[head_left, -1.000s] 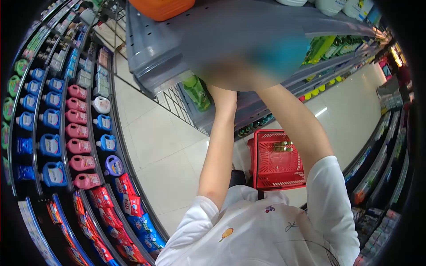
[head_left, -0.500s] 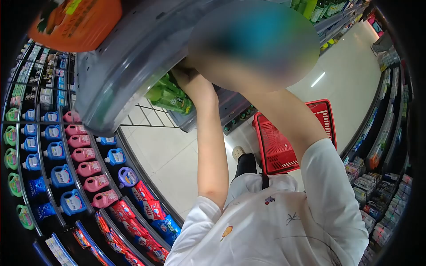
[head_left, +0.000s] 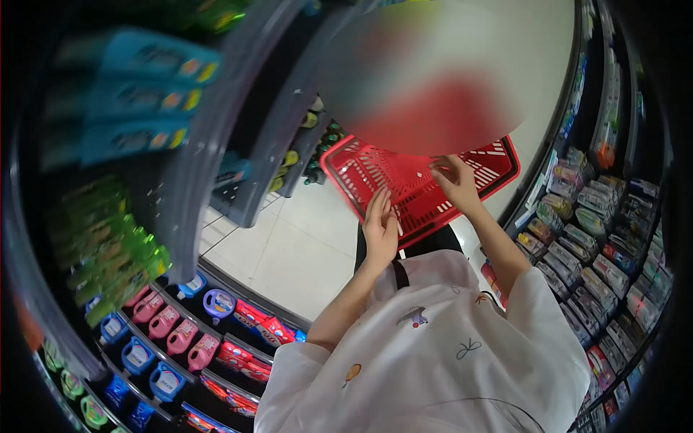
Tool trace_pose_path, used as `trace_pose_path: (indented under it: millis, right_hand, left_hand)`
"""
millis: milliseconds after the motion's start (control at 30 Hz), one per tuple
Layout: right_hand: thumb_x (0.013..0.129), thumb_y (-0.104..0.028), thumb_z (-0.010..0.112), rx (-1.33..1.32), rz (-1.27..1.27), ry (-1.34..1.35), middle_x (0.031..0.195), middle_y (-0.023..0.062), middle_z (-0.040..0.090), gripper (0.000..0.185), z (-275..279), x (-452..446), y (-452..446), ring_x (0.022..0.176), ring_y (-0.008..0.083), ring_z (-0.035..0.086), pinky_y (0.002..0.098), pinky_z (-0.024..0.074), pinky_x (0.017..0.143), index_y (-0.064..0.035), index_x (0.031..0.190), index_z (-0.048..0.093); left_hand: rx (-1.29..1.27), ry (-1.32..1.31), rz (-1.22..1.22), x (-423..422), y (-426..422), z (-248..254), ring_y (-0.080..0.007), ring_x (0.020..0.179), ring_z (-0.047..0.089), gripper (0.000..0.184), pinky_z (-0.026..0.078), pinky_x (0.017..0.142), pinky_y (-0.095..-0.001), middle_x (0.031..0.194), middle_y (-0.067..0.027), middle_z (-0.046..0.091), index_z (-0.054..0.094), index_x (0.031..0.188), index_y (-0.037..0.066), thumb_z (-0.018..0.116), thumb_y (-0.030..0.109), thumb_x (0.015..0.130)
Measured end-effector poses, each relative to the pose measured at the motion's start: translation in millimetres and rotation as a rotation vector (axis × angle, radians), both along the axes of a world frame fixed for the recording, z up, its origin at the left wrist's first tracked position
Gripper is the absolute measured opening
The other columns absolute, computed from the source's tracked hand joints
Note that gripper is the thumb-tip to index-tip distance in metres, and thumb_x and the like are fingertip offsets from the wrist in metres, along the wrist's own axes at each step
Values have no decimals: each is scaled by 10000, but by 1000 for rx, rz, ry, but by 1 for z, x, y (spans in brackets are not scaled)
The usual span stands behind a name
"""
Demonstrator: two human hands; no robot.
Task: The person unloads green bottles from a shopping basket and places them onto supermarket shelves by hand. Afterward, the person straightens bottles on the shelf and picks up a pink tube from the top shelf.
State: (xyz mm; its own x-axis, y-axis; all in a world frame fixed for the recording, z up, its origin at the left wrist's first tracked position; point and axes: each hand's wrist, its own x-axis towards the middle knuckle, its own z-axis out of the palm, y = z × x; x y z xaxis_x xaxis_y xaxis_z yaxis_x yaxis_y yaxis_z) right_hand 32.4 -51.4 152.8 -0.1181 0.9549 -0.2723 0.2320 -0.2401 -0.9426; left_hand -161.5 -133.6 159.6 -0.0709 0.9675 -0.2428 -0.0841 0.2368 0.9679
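Note:
Both hands are over the red shopping basket, whose upper part is hidden by a blurred oval. My left hand (head_left: 380,222) is at the near left side of the red basket (head_left: 410,189), fingers stretched out and holding nothing visible. On the right, my right hand (head_left: 455,180) hangs above the basket with its fingers apart and curved, nothing seen between them. Green bottles (head_left: 115,252) stand on the grey shelf (head_left: 189,155) at the left, below blurred blue packages (head_left: 148,94).
Pink bottles (head_left: 180,336) and blue bottles (head_left: 166,380) line a curved shelf at the lower left. Small packaged goods (head_left: 581,256) fill the shelving on the right. Pale floor tiles (head_left: 289,245) lie between the shelves.
My hands have come away from the grey shelf and down over the basket. The view has turned, so the shelf with green bottles now lies at the left.

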Motion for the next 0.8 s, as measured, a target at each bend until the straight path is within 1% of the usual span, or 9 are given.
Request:
trace_pose_path:
  millis: [67,167,267,367,467,500,600,700,800]
  right_hand:
    - [814,6,599,-71,-12,-71,1166,151,596,501,-42,37,-4,974,209,623,334,508,869,41,1292,455]
    - [762,12,605,-95,82,-321,1072,205,618,471,-110,55,9,874,254,656,337,532,777,42,1224,518]
    - [729,9,619,-121,182,-353,1029,245,612,491,-164,49,34,831,305,652,366,529,758,19,1213,536]
    - [713,9,625,-107,238,-310,1070,227,602,492,-207,33,54,867,337,634,402,521,777,-27,1199,557]
    - [714,5,627,79,249,-314,1088,186,603,467,-244,25,57,910,356,617,427,510,792,-55,1174,573]
    - [733,-6,614,73,258,-295,1095,162,599,396,-244,26,58,954,363,601,436,500,809,-36,1127,582]
    - [757,-50,614,69,376,-330,1036,178,606,316,-238,37,61,922,370,600,440,498,787,-29,1071,593]
    - [790,-148,621,186,506,-344,932,202,609,244,-208,61,54,858,385,584,448,484,746,-6,987,599]
    - [739,1,628,200,611,-162,993,211,627,302,-116,73,58,928,378,606,434,495,811,24,1039,596]
  left_hand:
    - [-99,83,-34,25,7,-32,-281,1218,492,462,401,1014,-336,1309,-221,472,413,1306,-67,417,-96,845]
    - [-260,48,-85,54,43,-71,-254,1236,471,406,374,1029,-315,1292,-213,496,377,1323,-83,407,-43,920]
    - [-542,-140,18,82,74,-130,-244,1193,494,451,402,987,-303,1316,-218,471,316,1352,-101,422,24,932]
    - [-655,113,19,112,84,-179,-225,1177,495,516,414,956,-287,1310,-201,471,260,1391,-56,442,21,914]
    - [-552,-179,40,121,84,-213,-224,1203,471,566,399,968,-292,1313,-194,464,216,1419,2,442,8,900]
    - [-522,-223,89,125,82,-220,-212,1154,487,568,416,927,-311,1293,-163,479,210,1418,35,439,9,899]
    - [-500,-11,120,129,80,-222,-194,1088,502,529,434,889,-334,1257,-141,489,253,1397,28,437,13,901]
    - [-568,179,-113,119,84,-175,-271,1214,480,496,373,1024,-350,1257,-218,512,360,1353,-6,439,-49,865]
    - [-375,204,-53,110,71,-117,-317,1157,537,404,416,993,-372,1216,-188,570,539,1214,-1,543,-23,811]
